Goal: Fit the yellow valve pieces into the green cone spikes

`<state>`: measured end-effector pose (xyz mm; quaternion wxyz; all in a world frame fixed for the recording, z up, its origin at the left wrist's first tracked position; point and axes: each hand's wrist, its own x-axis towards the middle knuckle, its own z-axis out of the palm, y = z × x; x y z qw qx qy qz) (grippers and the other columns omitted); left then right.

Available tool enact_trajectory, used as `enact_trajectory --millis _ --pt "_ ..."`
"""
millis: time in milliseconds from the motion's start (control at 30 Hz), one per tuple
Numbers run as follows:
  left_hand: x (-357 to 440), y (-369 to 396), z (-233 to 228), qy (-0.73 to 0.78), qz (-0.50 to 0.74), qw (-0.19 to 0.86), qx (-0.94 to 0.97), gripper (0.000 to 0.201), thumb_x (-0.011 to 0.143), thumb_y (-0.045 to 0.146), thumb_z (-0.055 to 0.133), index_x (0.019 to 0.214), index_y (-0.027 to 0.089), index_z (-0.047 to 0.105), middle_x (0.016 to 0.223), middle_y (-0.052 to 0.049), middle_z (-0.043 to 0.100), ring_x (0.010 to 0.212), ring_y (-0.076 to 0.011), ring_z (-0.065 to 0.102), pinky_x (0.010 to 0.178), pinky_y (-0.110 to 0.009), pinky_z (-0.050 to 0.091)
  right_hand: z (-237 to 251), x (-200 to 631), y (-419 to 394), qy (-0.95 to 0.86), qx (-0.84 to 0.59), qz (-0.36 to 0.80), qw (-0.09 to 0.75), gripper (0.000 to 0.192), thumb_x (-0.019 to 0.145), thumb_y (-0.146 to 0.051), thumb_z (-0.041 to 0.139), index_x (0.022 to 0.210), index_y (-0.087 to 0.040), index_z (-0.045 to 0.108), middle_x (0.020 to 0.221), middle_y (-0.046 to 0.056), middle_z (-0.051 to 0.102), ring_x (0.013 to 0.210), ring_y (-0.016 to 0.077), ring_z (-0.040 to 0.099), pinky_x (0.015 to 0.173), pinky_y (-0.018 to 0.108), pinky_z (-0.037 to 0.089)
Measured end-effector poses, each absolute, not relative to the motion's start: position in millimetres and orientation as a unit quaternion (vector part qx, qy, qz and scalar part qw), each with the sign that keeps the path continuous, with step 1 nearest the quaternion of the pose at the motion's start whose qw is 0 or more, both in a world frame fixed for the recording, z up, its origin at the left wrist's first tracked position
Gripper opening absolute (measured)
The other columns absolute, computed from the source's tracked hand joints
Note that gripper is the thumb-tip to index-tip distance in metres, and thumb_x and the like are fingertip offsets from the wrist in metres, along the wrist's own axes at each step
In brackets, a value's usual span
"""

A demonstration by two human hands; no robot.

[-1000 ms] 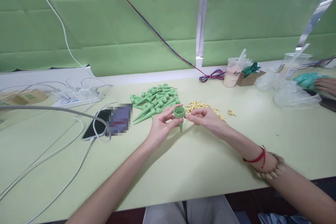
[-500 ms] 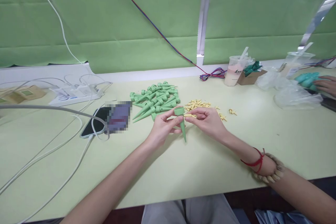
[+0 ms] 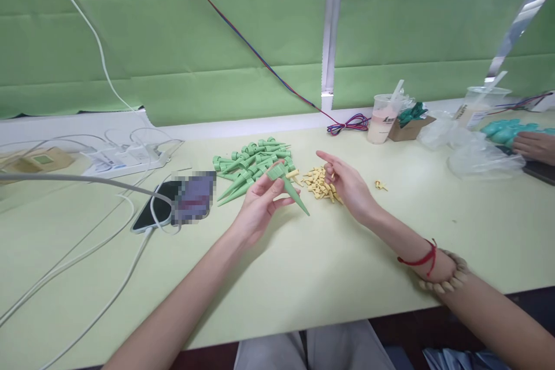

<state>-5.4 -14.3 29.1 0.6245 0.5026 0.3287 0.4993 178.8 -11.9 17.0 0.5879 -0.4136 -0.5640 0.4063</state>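
Observation:
My left hand (image 3: pixel 256 208) is closed around a green plastic watering spike (image 3: pixel 296 195), its wide cap end up at the fingers and its point slanting down to the right. A small yellow valve (image 3: pixel 293 174) sticks out from the spike's side just below the cap. My right hand (image 3: pixel 354 192) is apart from the spike, index finger stretched out and the other fingers loosely curled, with nothing visible in it. It hovers beside a heap of yellow valves (image 3: pixel 319 186), partly covering them. Behind my left hand lies a pile of green spikes (image 3: pixel 243 172).
Two phones lie at left, one dark (image 3: pixel 158 205), among white cables (image 3: pixel 125 277) and a power strip (image 3: pixel 124 159). A single yellow valve (image 3: pixel 380 185) lies to the right. Farther back are a drink cup (image 3: pixel 381 127), a small box (image 3: pixel 410 128), plastic bags (image 3: pixel 481 156) and another person's hand (image 3: pixel 535 144).
My right hand has let go of the yellow valve and moved up and right, its index finger extending. The spike in my left hand has tilted and shifted left, the valve now sticking out unaided.

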Motion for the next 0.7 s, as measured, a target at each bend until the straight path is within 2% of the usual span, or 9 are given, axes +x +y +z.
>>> enact_trajectory --millis 167,267,400,467,567,633,700 --pt "-4.0 -16.9 28.2 0.335 0.495 0.615 0.514 0.050 0.065 0.034 0.071 0.112 0.026 0.058 0.088 0.000 0.066 0.070 -0.0143 0.065 0.068 -0.029 0.054 16.8 175.5 -16.3 -0.557 -0.386 0.447 0.583 0.045 0.085 -0.039 0.046 0.125 -0.019 0.047 0.094 0.003 0.056 0.079 0.0097 0.053 0.080 0.025 0.044" --pt "-3.7 -19.3 29.4 0.338 0.488 0.616 0.519 0.049 0.062 0.035 0.072 0.109 0.026 0.060 0.090 0.000 0.066 0.066 -0.0136 0.064 0.065 -0.029 0.054 23.6 174.9 -21.9 -0.543 -0.368 0.488 0.576 0.050 0.081 -0.041 0.053 0.125 -0.020 0.046 0.104 0.006 0.061 0.084 0.0115 0.059 0.084 0.029 0.048" --pt "-3.8 -20.8 31.5 0.352 0.481 0.607 0.526 0.050 0.061 0.036 0.072 0.109 0.026 0.061 0.088 -0.001 0.065 0.064 -0.0134 0.063 0.063 -0.029 0.054 29.6 178.2 -24.1 -0.539 -0.367 0.504 0.566 0.045 0.076 -0.042 0.061 0.114 -0.019 0.056 0.108 0.008 0.064 0.089 0.0153 0.063 0.085 0.031 0.051" --pt "-3.9 -20.7 31.7 0.355 0.482 0.604 0.525 0.048 0.060 0.037 0.072 0.107 0.026 0.062 0.086 0.000 0.065 0.062 -0.0128 0.063 0.062 -0.028 0.054 30.4 181.1 -23.5 -0.544 -0.368 0.498 0.566 0.047 0.075 -0.042 0.062 0.116 -0.020 0.055 0.109 0.008 0.064 0.091 0.0166 0.063 0.083 0.032 0.051" --pt "-4.2 -19.9 31.1 0.354 0.489 0.606 0.519 0.049 0.059 0.037 0.072 0.106 0.026 0.062 0.088 -0.001 0.065 0.061 -0.0116 0.062 0.060 -0.026 0.053 31.3 184.8 -22.8 -0.549 -0.390 0.478 0.564 0.049 0.078 -0.047 0.056 0.120 -0.022 0.053 0.104 0.008 0.066 0.081 0.0158 0.065 0.075 0.032 0.054" --pt "-4.5 -19.3 30.7 0.345 0.493 0.615 0.510 0.052 0.059 0.037 0.073 0.109 0.027 0.061 0.090 0.000 0.065 0.061 -0.0107 0.061 0.059 -0.025 0.053 32.3 185.8 -23.3 -0.563 -0.407 0.456 0.556 0.045 0.079 -0.049 0.052 0.113 -0.020 0.059 0.097 0.008 0.068 0.076 0.0152 0.065 0.070 0.030 0.053" --pt "-5.1 -18.6 30.4 0.332 0.492 0.633 0.498 0.051 0.061 0.037 0.072 0.110 0.028 0.060 0.090 0.000 0.065 0.061 -0.0099 0.061 0.059 -0.023 0.052 33.6 185.3 -24.4 -0.587 -0.417 0.430 0.545 0.039 0.080 -0.048 0.051 0.103 -0.019 0.065 0.100 0.008 0.067 0.079 0.0151 0.063 0.071 0.029 0.052"
